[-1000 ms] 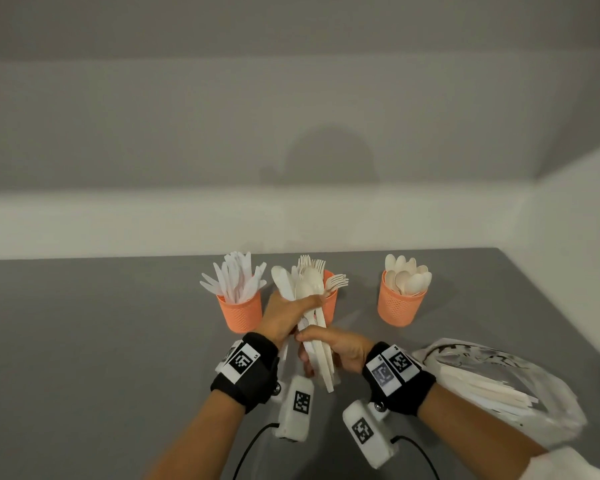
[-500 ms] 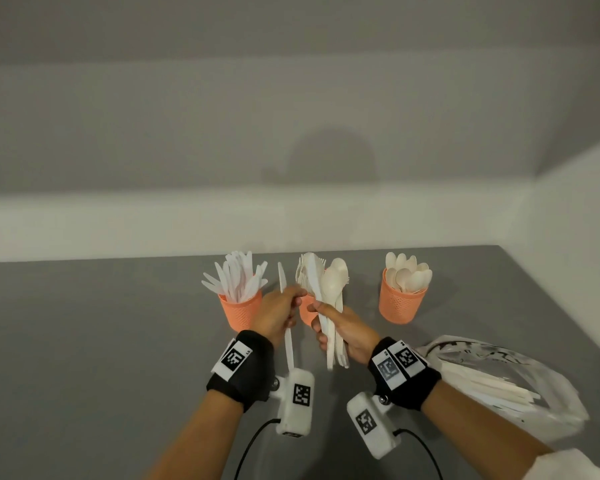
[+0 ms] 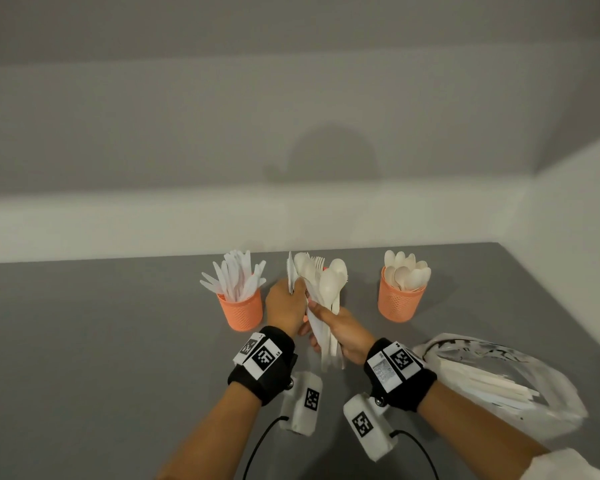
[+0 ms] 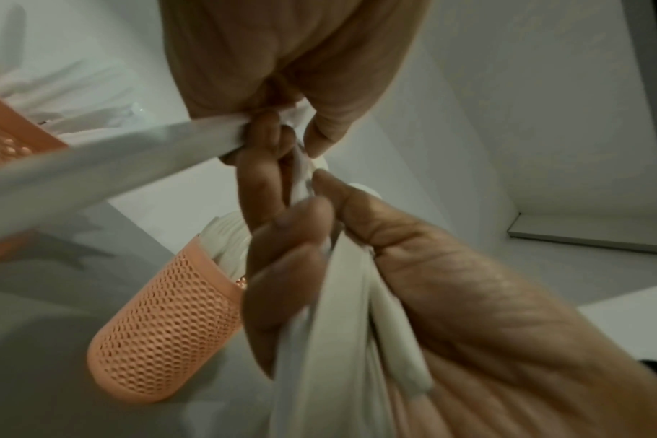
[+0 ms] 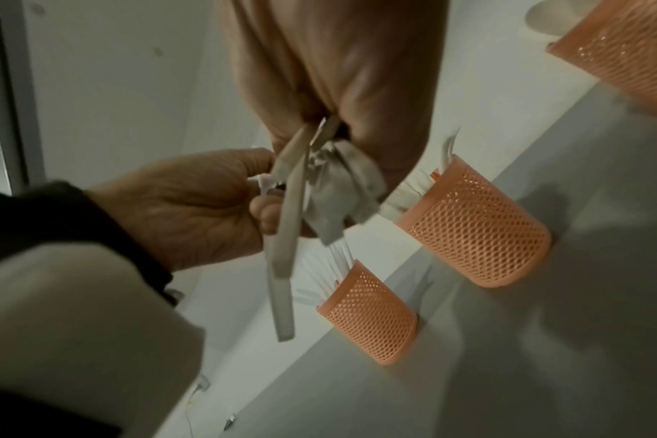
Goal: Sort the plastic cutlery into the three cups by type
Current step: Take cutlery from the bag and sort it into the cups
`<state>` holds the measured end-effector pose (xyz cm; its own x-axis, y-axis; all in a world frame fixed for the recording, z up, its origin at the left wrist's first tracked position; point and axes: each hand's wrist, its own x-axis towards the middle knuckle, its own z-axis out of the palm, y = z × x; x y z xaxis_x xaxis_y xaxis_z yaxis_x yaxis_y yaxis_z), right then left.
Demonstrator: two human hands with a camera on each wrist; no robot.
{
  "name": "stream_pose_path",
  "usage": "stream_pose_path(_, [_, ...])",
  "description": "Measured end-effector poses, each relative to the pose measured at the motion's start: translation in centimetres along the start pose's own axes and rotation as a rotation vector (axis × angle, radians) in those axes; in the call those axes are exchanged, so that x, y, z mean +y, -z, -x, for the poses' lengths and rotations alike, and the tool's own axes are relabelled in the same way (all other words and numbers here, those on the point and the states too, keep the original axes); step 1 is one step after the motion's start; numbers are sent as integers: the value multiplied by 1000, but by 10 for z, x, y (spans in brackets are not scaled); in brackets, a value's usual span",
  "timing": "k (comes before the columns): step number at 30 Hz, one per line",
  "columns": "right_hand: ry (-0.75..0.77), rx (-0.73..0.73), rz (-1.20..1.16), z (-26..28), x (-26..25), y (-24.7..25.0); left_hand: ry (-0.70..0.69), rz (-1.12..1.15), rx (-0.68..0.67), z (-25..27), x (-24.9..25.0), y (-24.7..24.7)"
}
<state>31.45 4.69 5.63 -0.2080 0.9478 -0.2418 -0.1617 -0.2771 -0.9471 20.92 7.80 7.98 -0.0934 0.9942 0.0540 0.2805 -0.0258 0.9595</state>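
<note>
Three orange mesh cups stand in a row on the grey table. The left cup (image 3: 240, 311) holds knives and the right cup (image 3: 399, 301) holds spoons. My hands hide most of the middle cup (image 5: 473, 234) in the head view. My right hand (image 3: 340, 332) grips an upright bundle of mixed white cutlery (image 3: 328, 292), with spoons and forks showing at its top. My left hand (image 3: 286, 306) pinches a single white knife (image 3: 290, 271) right beside that bundle. The knife's handle (image 5: 284, 284) hangs below the fingers.
A crumpled clear plastic bag (image 3: 499, 372) with more white cutlery lies on the table at the right, beside my right forearm. A white wall ledge runs behind the cups. Bare grey table (image 3: 84, 341) stretches to the left.
A second ago both hands held the bundle low. The left hand then drew one knife out to the left, and now holds it close against the raised bundle again.
</note>
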Motion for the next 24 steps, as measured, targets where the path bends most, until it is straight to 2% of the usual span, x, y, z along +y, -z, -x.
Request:
stream_pose_path(4, [-42,44,-85,-1,-1,6,11,86,85,-4,-3,5])
stream_pose_path(8, [-71,74,-148,0,-5,15,185,329,193,-15,-2,18])
stream_pose_path(10, [-113,10,-196,2,-7,18,279,485,152,-17,-1,24])
stream_pose_path(12, [-152,-66,-262,3,-9,20,317,489,48,-16,-4,26])
stream_pose_path(15, [-160,-132,-259,2,-8,21,260,376,-133,-7,-5,22])
stream_pose_path(17, [-153,-132,-220,1,-7,17,210,338,-164,0,-3,16])
stream_pose_path(22, [-110,-58,-139,-3,-7,11,105,248,19,3,-7,-1])
stream_pose_path(24, [-95,-46,-119,-6,-7,11,70,199,54,2,-11,-3])
